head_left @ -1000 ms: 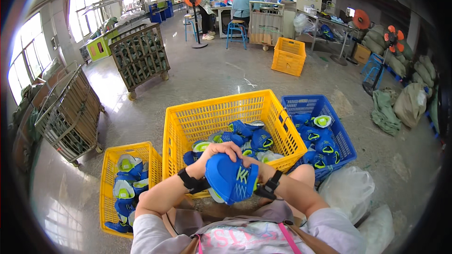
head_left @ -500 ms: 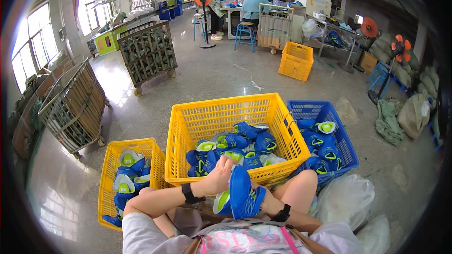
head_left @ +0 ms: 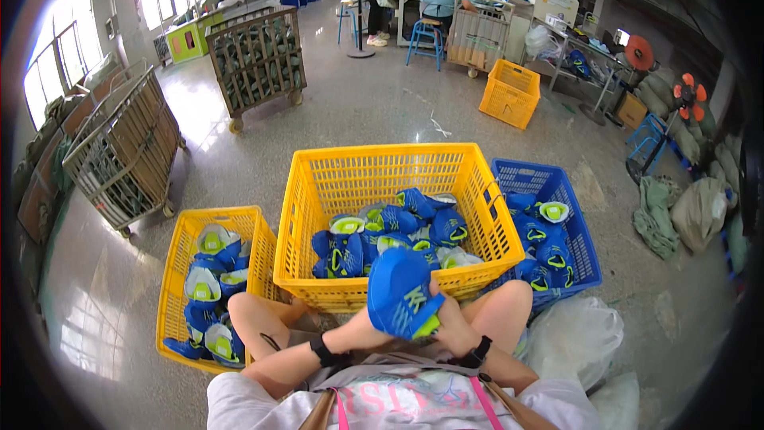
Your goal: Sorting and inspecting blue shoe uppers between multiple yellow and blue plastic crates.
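A blue shoe upper (head_left: 398, 291) with lime-green lining and pale markings is held up between my hands above my lap. My left hand (head_left: 362, 336) holds it from the lower left; its fingers are hidden behind the upper. At the right edge, my right hand (head_left: 452, 325) is closed on the upper near its green collar. Just beyond my hands stands a large yellow crate (head_left: 290, 219) with several similar uppers (head_left: 414, 227) lying in it.
A smaller yellow crate (head_left: 267, 251) of uppers stands left, a blue crate (head_left: 585, 231) of uppers right. Clear plastic bags (head_left: 577, 338) lie by my right knee. Farther off are wheeled carts (head_left: 259, 64), an orange crate (head_left: 509, 94), fans (head_left: 639, 53) and people at tables.
The upper has turned so its broad blue side and markings show. My left hand has come down from above the crate to behind the upper. The view has tilted down slightly.
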Tool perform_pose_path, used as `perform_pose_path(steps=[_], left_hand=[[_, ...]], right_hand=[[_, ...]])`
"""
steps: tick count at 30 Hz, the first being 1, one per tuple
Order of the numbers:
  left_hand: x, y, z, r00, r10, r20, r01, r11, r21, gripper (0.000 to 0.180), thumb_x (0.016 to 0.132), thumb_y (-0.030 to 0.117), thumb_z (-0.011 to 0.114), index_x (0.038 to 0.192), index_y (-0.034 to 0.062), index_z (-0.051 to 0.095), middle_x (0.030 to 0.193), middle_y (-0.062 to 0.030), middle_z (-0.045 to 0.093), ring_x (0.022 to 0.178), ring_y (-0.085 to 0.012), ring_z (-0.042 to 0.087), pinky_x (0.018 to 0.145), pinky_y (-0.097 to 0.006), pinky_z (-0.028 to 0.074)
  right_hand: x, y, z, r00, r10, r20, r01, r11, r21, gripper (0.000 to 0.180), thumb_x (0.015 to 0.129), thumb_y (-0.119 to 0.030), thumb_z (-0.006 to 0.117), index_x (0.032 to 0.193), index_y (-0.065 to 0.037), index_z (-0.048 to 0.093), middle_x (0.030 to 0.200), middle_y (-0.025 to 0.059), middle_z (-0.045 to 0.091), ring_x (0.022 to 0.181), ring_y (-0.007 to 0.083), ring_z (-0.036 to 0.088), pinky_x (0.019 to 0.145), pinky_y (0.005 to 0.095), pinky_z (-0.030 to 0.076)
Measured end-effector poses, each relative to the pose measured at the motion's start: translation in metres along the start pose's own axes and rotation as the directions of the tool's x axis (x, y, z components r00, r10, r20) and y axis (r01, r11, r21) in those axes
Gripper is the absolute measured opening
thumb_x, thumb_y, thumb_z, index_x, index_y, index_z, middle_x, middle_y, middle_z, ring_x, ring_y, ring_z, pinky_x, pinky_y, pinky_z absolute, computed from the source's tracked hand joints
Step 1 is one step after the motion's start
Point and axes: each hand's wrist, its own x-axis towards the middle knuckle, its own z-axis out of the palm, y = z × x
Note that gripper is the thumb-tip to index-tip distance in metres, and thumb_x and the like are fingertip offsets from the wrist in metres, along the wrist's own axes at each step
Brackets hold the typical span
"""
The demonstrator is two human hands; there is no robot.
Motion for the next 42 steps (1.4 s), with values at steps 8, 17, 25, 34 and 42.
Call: perform_pose_path(steps=[8,17,25,34,42], left_hand=[[0.014,-0.001,-0.056,0.689,-0.462,-0.559,-0.211,0.610,-0.764,0.037,0.083,-0.002,0.053,0.118,0.0024,0.044,0.111,-0.0098,0.056,0.097,-0.0220,0.057,0.086,-0.035,0.048],[0.015,-0.001,-0.057,0.652,-0.433,-0.622,-0.276,0.629,-0.727,0.036,0.087,0.005,0.054,0.120,0.0003,0.042,0.113,-0.0098,0.055,0.100,-0.0192,0.056,0.087,-0.034,0.047],[0.007,0.011,-0.061,0.744,-0.305,-0.594,-0.239,0.709,-0.663,0.036,0.087,0.003,0.052,0.121,-0.0012,0.041,0.116,-0.0102,0.053,0.104,-0.0175,0.053,0.091,-0.032,0.043],[0.001,0.004,-0.063,0.741,-0.297,-0.603,-0.128,0.818,-0.560,0.039,0.086,0.002,0.054,0.122,-0.0012,0.041,0.117,-0.0100,0.053,0.105,-0.0169,0.051,0.094,-0.030,0.039],[-0.003,0.001,-0.072,0.736,-0.344,-0.583,-0.059,0.825,-0.562,0.038,0.086,-0.001,0.050,0.123,-0.0011,0.040,0.119,-0.0092,0.051,0.108,-0.0165,0.049,0.095,-0.030,0.038]], right_hand=[[0.013,-0.093,-0.024,0.836,-0.542,0.085,0.500,0.816,0.291,0.033,0.091,-0.024,0.046,0.118,-0.005,0.047,0.115,0.0129,0.053,0.102,0.0270,0.053,0.090,0.0418,0.044],[0.000,-0.075,-0.013,0.918,-0.394,0.042,0.384,0.910,0.159,0.047,0.088,-0.029,0.050,0.125,-0.001,0.041,0.122,0.0151,0.050,0.110,0.0307,0.049,0.098,0.0468,0.036],[0.009,-0.084,-0.007,0.851,-0.324,0.414,0.205,0.929,0.308,0.044,0.090,-0.027,0.043,0.123,0.003,0.042,0.123,0.0182,0.049,0.112,0.0315,0.049,0.097,0.0463,0.038],[0.019,-0.078,0.001,0.915,-0.379,0.136,0.358,0.920,0.159,0.039,0.091,-0.024,0.043,0.120,0.003,0.045,0.118,0.0168,0.053,0.106,0.0285,0.054,0.093,0.0432,0.043],[-0.030,-0.071,0.047,0.927,-0.327,0.182,0.330,0.944,0.012,0.034,0.091,-0.020,0.048,0.120,-0.003,0.046,0.112,0.0100,0.057,0.099,0.0215,0.058,0.087,0.0361,0.048]])
